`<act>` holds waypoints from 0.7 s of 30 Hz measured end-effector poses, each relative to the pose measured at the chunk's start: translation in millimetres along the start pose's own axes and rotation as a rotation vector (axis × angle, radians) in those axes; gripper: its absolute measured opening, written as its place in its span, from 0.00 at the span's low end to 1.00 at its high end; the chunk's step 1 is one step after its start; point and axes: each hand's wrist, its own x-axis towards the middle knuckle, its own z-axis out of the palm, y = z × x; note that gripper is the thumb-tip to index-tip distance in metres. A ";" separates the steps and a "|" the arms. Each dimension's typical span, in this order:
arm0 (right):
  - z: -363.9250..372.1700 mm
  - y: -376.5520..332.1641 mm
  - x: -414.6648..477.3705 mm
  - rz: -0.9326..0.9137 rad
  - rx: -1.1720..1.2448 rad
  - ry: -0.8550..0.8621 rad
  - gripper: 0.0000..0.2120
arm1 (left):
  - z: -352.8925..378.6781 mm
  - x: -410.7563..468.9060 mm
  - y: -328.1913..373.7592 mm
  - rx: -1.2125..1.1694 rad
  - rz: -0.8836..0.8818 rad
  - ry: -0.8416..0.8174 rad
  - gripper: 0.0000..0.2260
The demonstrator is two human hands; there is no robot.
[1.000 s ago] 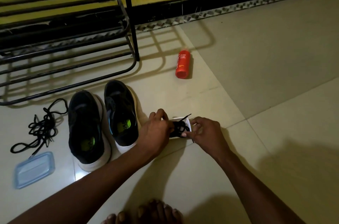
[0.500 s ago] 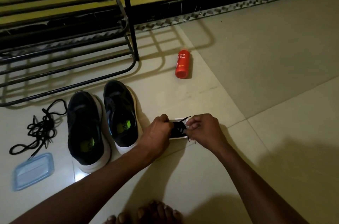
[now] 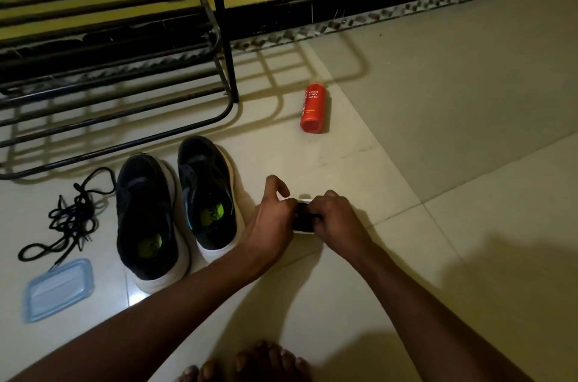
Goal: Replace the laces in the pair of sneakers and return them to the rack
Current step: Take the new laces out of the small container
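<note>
At the floor's near left, a pale blue lid (image 3: 58, 289) lies flat. Just beyond it is a loose tangle of old black laces (image 3: 72, 216). The black metal rack (image 3: 109, 84) stands against the far edge of the floor, under the yellow wall. In front of it the two black sneakers (image 3: 175, 209) sit side by side with toes toward the rack, and they appear unlaced.

Right of the shoes, the left hand (image 3: 272, 222) reaches in with curled fingers and one finger arched up, pinching the left edge of the new lace bundle (image 3: 301, 222). This is a dark coil on a small white backing, resting on the floor. The right hand (image 3: 336, 219) is curled over the bundle's other side and grips it, so little of the bundle shows. A red bottle (image 3: 313, 108) lies well beyond them, and bare toes (image 3: 247, 364) show at the near edge.

The step looks like freeing the fresh laces from their wrap. Pulling both ways at once could cinch the coil into a knot, or tear the backing and spill the cord. The light is dim and the discarded laces are the same colour, so a mix-up is also possible.
</note>
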 end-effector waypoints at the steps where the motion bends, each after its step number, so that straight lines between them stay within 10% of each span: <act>1: -0.9 0.7 -4.5 -0.011 0.024 0.068 0.14 | 2.3 2.1 0.7 -0.027 0.011 0.012 0.08; 6: -2.6 11.9 -15.2 0.182 0.024 0.348 0.13 | 4.2 14.3 5.3 0.132 0.014 -0.021 0.05; 21: -4.8 16.3 7.4 0.029 -0.080 0.191 0.05 | 3.4 7.3 8.3 0.121 0.018 -0.227 0.13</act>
